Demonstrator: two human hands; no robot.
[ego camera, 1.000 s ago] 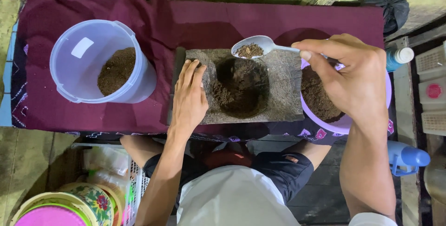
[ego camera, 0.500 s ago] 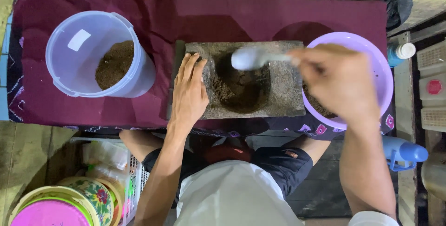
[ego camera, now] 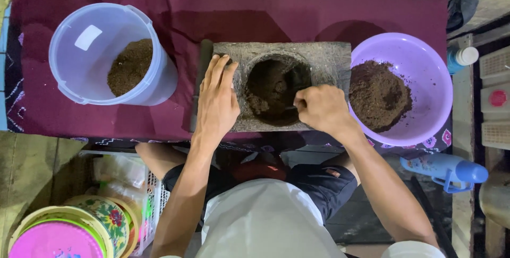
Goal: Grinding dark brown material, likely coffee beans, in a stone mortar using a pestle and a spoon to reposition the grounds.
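Lowered since before, the right hand [ego camera: 321,110] is being closed around a spoon handle, dipping leftward into the stone mortar [ego camera: 276,85], steadied by the flat left hand [ego camera: 217,101].

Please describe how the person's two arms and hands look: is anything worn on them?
Both forearms are bare, with no sleeves reaching them. The left hand and the right hand have no gloves, and no rings, watch or bracelet are visible. No markings show on either arm.

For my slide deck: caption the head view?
Left hand steadies stone mortar; right hand works brown powder inside.
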